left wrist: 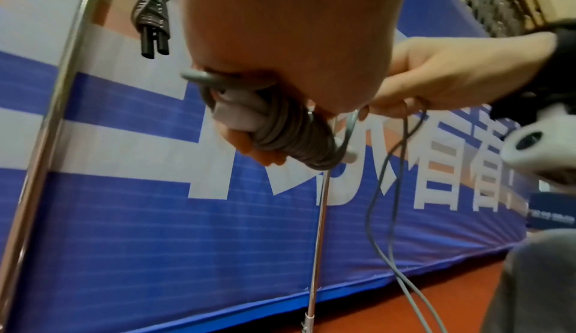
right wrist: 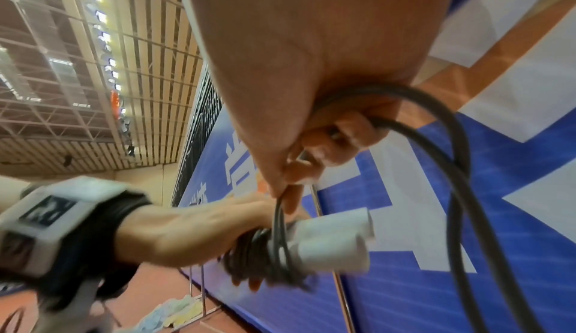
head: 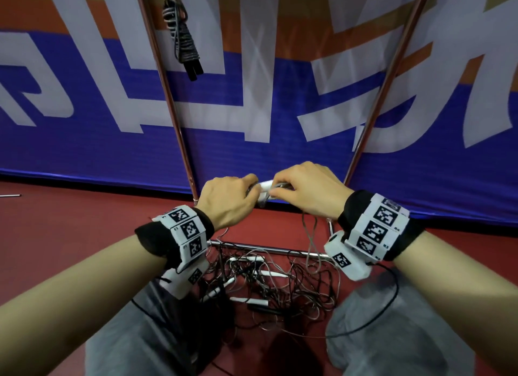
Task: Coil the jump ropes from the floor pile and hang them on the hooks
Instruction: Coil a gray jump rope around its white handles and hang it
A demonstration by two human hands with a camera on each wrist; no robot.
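My left hand point(head: 228, 197) grips a pair of white jump rope handles point(head: 265, 185) with grey cord wound tightly round them point(left wrist: 293, 138). My right hand point(head: 304, 190) pinches the loose grey cord point(right wrist: 279, 215) just above the handles point(right wrist: 330, 239), and a slack loop of it point(right wrist: 458, 156) hangs from the fingers down toward the floor point(head: 309, 235). A coiled rope with black handles point(head: 185, 43) hangs on the metal rack point(head: 171, 103) at upper left. The tangled pile of ropes point(head: 269, 286), with white and black handles, lies on the red floor between my knees.
The rack's two slanted poles point(head: 384, 84) and its low crossbar point(head: 252, 248) stand in front of a blue, white and orange banner point(head: 84, 140). My grey-trousered knees point(head: 392, 333) flank the pile. A small metal rod point(head: 9, 195) lies on the floor at far left.
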